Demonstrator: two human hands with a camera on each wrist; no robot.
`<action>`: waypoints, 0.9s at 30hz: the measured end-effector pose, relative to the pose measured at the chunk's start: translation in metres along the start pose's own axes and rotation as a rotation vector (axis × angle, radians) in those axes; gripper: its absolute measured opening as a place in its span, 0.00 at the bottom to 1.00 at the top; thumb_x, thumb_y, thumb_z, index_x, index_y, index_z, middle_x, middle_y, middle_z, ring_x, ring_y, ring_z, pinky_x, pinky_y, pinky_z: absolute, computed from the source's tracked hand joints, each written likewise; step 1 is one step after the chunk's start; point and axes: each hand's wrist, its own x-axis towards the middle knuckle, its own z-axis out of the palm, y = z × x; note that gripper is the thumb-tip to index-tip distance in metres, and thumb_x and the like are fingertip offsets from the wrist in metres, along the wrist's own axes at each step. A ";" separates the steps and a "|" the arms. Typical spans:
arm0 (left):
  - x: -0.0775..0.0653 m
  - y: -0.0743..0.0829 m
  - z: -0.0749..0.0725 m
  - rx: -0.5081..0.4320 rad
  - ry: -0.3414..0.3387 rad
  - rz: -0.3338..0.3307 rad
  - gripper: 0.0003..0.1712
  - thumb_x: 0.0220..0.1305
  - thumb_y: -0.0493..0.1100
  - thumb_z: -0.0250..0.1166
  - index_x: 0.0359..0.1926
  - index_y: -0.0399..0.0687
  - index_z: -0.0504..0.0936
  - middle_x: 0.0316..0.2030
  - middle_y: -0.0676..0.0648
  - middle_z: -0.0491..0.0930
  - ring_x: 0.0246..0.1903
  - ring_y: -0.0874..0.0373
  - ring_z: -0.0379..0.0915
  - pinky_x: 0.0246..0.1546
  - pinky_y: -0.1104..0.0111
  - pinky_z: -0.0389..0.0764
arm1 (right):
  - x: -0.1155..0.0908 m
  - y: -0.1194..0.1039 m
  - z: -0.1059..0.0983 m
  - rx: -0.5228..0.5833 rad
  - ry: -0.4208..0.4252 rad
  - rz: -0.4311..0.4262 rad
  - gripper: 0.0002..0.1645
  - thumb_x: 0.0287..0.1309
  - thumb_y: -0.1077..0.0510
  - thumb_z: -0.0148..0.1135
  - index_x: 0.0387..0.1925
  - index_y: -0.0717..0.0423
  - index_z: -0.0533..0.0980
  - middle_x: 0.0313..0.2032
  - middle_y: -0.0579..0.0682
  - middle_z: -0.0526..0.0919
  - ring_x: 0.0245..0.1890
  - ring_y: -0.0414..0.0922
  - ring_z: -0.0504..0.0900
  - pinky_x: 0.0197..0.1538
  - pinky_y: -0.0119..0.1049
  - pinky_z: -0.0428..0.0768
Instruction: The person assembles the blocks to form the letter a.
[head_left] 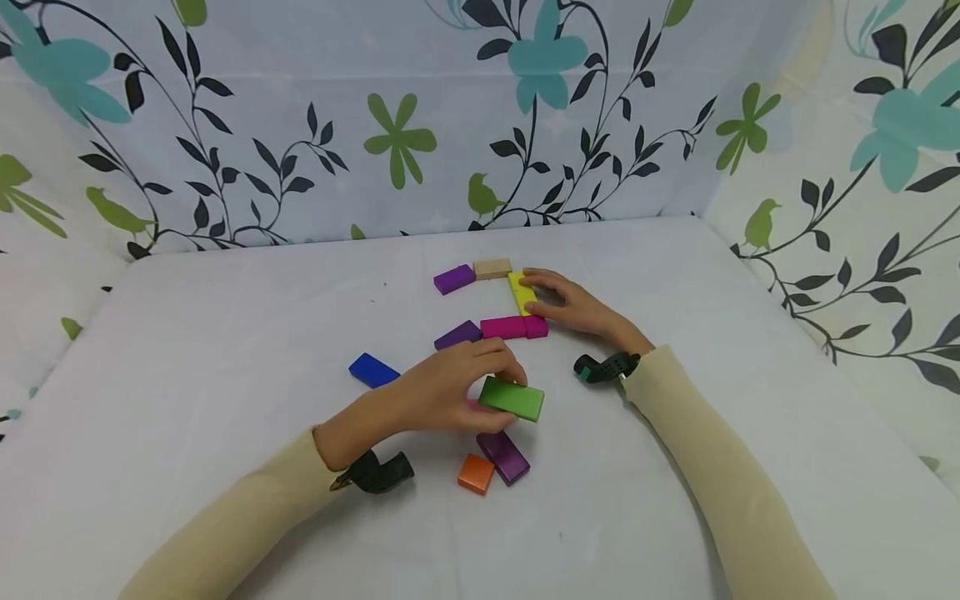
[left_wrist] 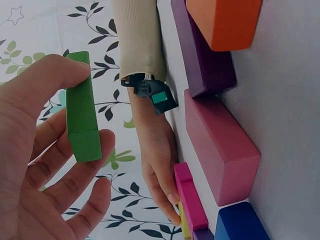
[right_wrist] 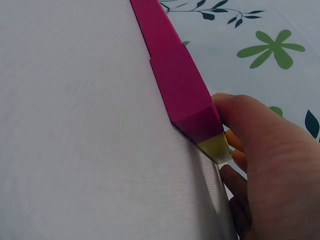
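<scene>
My left hand [head_left: 442, 387] pinches a green block [head_left: 513, 398] between thumb and fingers, raised over the table. Beneath it lies a pink block [left_wrist: 220, 150], largely hidden from the head view. My right hand [head_left: 573, 304] grips a yellow block [head_left: 519, 290] lying on the table, thumb at its near end and fingers at its far end. Against that near end sit a long magenta block [head_left: 502, 327] and a short magenta one [head_left: 536, 326]. The right wrist view shows only a small piece of the yellow block, past the magenta.
A tan block [head_left: 492, 268] and a purple block [head_left: 453, 279] continue the row at the far end. Another purple block [head_left: 457, 335] adjoins the magenta. A blue block [head_left: 373, 371] lies left; a dark purple block [head_left: 504, 458] and an orange block [head_left: 476, 473] lie nearer me.
</scene>
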 end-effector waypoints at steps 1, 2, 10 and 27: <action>0.001 -0.001 0.000 -0.001 0.000 0.000 0.16 0.56 0.44 0.71 0.45 0.45 0.80 0.43 0.52 0.78 0.45 0.63 0.73 0.47 0.74 0.76 | 0.000 0.000 0.000 0.000 0.000 -0.002 0.30 0.67 0.52 0.59 0.68 0.53 0.66 0.74 0.50 0.56 0.75 0.49 0.48 0.74 0.54 0.47; 0.003 -0.001 0.000 -0.005 0.000 0.001 0.16 0.56 0.44 0.71 0.45 0.45 0.80 0.42 0.52 0.78 0.45 0.64 0.73 0.47 0.74 0.76 | 0.001 0.000 0.000 0.003 0.001 -0.005 0.30 0.67 0.52 0.59 0.68 0.53 0.67 0.74 0.50 0.56 0.75 0.49 0.48 0.74 0.54 0.47; 0.014 -0.007 0.003 -0.021 0.001 -0.028 0.17 0.57 0.45 0.71 0.46 0.44 0.80 0.41 0.52 0.78 0.42 0.65 0.72 0.46 0.73 0.75 | 0.000 0.000 -0.001 0.008 -0.009 -0.012 0.30 0.67 0.52 0.59 0.68 0.52 0.67 0.74 0.49 0.56 0.75 0.49 0.48 0.73 0.55 0.47; 0.032 -0.011 0.016 -0.064 0.050 -0.317 0.20 0.57 0.49 0.72 0.48 0.47 0.80 0.43 0.52 0.78 0.42 0.62 0.74 0.43 0.67 0.78 | -0.001 -0.002 -0.001 0.000 -0.001 -0.001 0.31 0.66 0.54 0.59 0.68 0.54 0.66 0.74 0.52 0.56 0.75 0.51 0.48 0.73 0.57 0.47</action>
